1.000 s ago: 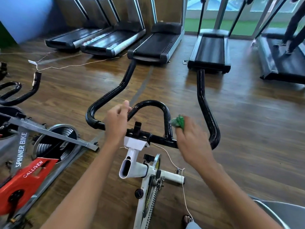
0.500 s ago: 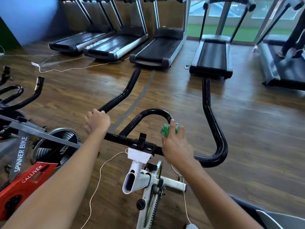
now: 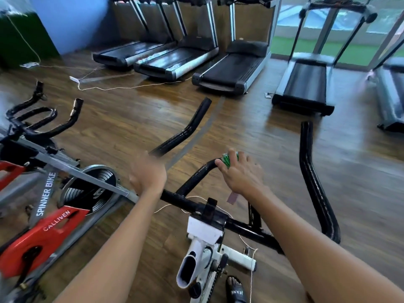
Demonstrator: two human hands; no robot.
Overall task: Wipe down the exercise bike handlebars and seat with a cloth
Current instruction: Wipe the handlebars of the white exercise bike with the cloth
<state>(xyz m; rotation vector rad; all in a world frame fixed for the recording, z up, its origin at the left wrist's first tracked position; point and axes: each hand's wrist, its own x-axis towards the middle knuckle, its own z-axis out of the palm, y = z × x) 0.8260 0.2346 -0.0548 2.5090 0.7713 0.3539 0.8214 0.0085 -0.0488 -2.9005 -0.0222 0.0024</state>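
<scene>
Head view: the right hand (image 3: 241, 174) is seen just right of centre, knuckles up, with its fingers curled over a green cloth (image 3: 229, 159) that is pressed onto the top of the inner loop of the black handlebars (image 3: 314, 184). Only a small bunch of the cloth is shown past the fingertips. The right forearm is stretched in from the lower right corner.

The left hand (image 3: 147, 174) is found left of centre, blurred; it appears to be held flat with the fingers loosely extended and nothing in it, though whether the bar beneath it is touched cannot be told. The left forearm is extended from the bottom edge toward the left horn of the handlebars.

The handlebars are mounted on a white bike frame (image 3: 203, 254) at lower centre, and a thin white cord (image 3: 251, 270) is draped across the stem. A sandalled foot (image 3: 236, 288) is seen at the bottom edge.

A red and grey spin bike (image 3: 43, 228), lettered SPINNER BIKE and CALLIVEN, is placed at the lower left. The floor (image 3: 240, 132) is of glossy brown wood planks. A row of treadmills (image 3: 231, 71) is lined along the top of the frame, against a blue wall (image 3: 72, 20) at upper left and glazed panels at upper right.
</scene>
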